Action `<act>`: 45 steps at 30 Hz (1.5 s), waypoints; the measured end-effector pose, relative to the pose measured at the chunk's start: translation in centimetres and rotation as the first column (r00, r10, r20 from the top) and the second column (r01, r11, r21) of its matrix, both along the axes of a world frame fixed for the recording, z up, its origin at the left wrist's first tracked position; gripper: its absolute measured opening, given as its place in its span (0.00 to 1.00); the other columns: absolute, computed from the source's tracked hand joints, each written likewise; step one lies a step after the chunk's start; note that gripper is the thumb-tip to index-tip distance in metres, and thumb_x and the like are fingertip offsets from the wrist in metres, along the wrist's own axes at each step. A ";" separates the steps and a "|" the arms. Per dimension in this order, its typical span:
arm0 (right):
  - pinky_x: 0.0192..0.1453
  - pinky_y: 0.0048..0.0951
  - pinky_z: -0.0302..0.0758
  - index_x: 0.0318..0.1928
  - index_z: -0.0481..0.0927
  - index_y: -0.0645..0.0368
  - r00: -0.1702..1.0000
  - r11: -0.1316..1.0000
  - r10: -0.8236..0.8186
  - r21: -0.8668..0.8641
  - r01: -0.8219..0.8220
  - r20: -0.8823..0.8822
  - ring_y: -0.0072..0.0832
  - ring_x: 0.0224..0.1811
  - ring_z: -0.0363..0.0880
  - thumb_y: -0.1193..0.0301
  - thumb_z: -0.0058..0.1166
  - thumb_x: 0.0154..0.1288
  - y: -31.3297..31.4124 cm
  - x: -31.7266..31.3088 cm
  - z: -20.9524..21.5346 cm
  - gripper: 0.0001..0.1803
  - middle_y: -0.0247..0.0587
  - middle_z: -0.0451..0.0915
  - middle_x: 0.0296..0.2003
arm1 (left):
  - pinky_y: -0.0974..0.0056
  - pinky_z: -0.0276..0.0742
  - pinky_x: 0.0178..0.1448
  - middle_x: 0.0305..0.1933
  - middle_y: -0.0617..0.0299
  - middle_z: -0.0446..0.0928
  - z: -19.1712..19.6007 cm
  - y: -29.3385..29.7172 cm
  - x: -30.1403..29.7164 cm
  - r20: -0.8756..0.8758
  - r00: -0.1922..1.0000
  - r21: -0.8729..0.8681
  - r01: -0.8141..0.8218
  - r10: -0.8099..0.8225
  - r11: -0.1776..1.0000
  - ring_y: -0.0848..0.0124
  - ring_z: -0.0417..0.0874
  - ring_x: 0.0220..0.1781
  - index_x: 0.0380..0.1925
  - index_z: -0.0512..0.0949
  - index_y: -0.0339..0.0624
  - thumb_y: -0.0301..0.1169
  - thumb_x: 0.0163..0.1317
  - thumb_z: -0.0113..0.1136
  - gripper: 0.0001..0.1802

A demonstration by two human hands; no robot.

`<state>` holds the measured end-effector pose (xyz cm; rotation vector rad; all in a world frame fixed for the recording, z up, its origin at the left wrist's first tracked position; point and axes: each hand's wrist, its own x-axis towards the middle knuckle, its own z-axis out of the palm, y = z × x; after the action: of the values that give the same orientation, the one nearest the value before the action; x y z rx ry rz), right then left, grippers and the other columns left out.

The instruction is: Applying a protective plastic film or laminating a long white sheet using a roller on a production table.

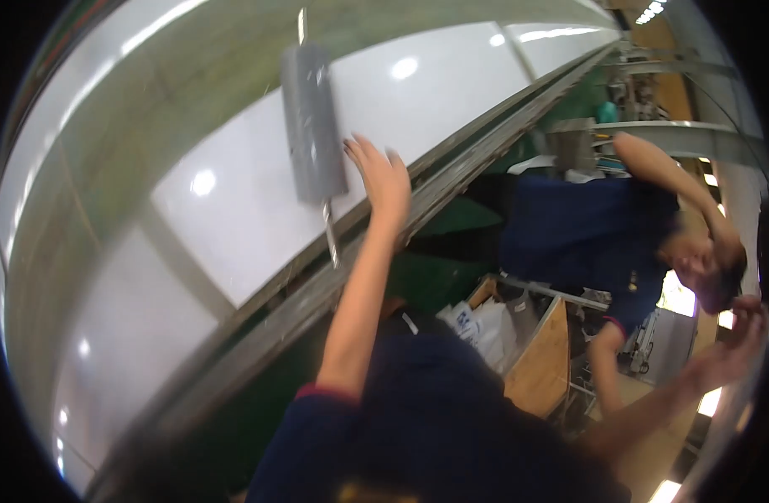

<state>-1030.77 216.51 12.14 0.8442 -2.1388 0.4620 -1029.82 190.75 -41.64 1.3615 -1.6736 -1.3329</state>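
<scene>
A grey cylindrical roller [311, 126] with a thin metal shaft sticking out at both ends lies on the white panels of a long surface. Close beside its right side is my left hand [383, 180], open, with the fingers stretched toward it; whether the fingertips touch it is hard to tell. My right hand [731, 345] is raised at the far right edge, somewhat blurred. Its fingers look bent and apart, and no object shows in them.
A worn metal rail [460, 176] edges the long surface. At the right a co-worker in a dark blue shirt [586, 226] has one arm raised to the head. Between us stands a wooden-sided box [542, 356] beside white plastic bags [485, 329].
</scene>
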 end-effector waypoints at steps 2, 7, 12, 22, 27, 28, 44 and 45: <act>0.60 0.40 0.79 0.54 0.83 0.67 0.974 0.961 0.217 0.162 -0.224 0.060 0.33 0.51 0.80 0.66 0.46 0.79 -0.6 0.6 -6.1 0.18 0.49 0.83 0.49 | 0.47 0.73 0.76 0.66 0.36 0.79 14.4 4.9 4.2 -0.385 0.834 -0.234 0.327 -0.396 0.916 0.40 0.79 0.69 0.63 0.77 0.29 0.20 0.69 0.55 0.22; 0.42 0.35 0.82 0.46 0.91 0.56 0.749 0.993 0.027 0.072 -0.099 0.662 0.39 0.36 0.87 0.74 0.60 0.71 -10.1 0.2 -17.8 0.08 0.45 0.89 0.39 | 0.56 0.87 0.52 0.39 0.55 0.87 26.9 6.4 12.2 -0.496 0.451 -0.611 0.426 -0.742 0.668 0.58 0.90 0.42 0.49 0.87 0.40 0.16 0.51 0.62 0.23; 0.44 0.40 0.83 0.46 0.89 0.56 0.676 0.998 0.052 -0.021 -0.053 0.735 0.45 0.40 0.89 0.69 0.59 0.72 -10.5 1.0 -24.0 0.08 0.46 0.89 0.41 | 0.57 0.85 0.51 0.35 0.58 0.85 25.3 -2.1 9.4 -0.350 0.719 -0.364 0.486 -0.600 0.794 0.59 0.89 0.40 0.50 0.87 0.43 0.19 0.60 0.62 0.18; 0.31 0.27 0.78 0.47 0.87 0.55 0.023 0.639 0.259 -0.189 0.746 0.966 0.22 0.27 0.81 0.63 0.61 0.73 -2.1 4.1 -58.1 0.11 0.34 0.85 0.31 | 0.30 0.47 0.85 0.89 0.53 0.50 2.7 -8.7 4.3 0.479 0.731 -0.353 0.667 -0.486 0.656 0.51 0.47 0.90 0.71 0.77 0.55 0.39 0.56 0.74 0.39; 0.30 0.28 0.80 0.38 0.86 0.56 -0.064 0.690 0.369 -0.227 0.687 0.927 0.22 0.26 0.83 0.65 0.61 0.73 -6.6 3.2 -52.5 0.09 0.34 0.84 0.27 | 0.28 0.45 0.85 0.89 0.51 0.48 1.2 -7.5 1.0 0.383 0.787 -0.347 0.609 -0.485 0.714 0.50 0.43 0.91 0.76 0.72 0.56 0.37 0.54 0.75 0.45; 0.30 0.28 0.80 0.38 0.86 0.56 -0.074 0.706 0.375 -0.233 0.669 0.924 0.22 0.26 0.83 0.65 0.61 0.73 -7.3 1.1 -52.8 0.09 0.34 0.84 0.27 | 0.28 0.45 0.85 0.89 0.51 0.48 1.1 -7.3 0.8 0.387 0.799 -0.353 0.590 -0.460 0.727 0.50 0.43 0.91 0.76 0.72 0.56 0.37 0.54 0.75 0.45; 0.68 0.34 0.74 0.64 0.78 0.63 -0.196 0.811 0.535 -0.434 0.392 0.822 0.29 0.63 0.78 0.61 0.78 0.63 -8.2 -25.2 -53.0 0.34 0.39 0.81 0.60 | 0.41 0.66 0.80 0.81 0.37 0.60 1.1 -4.8 -5.6 0.546 0.837 -0.138 0.138 -0.041 0.981 0.37 0.65 0.80 0.85 0.53 0.59 0.45 0.47 0.82 0.66; 0.66 0.34 0.75 0.61 0.78 0.62 -0.121 0.822 0.513 -0.446 0.355 0.850 0.29 0.59 0.78 0.62 0.78 0.64 -10.2 -26.0 -50.0 0.32 0.38 0.81 0.56 | 0.42 0.71 0.77 0.78 0.38 0.66 0.1 -5.4 -4.9 0.555 0.831 -0.086 0.090 -0.027 0.992 0.40 0.71 0.76 0.85 0.52 0.59 0.47 0.45 0.83 0.68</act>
<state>-1056.74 206.29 -37.82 0.0211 -2.8405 2.4856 -1034.73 185.34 -41.50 1.7541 -2.1416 -0.8972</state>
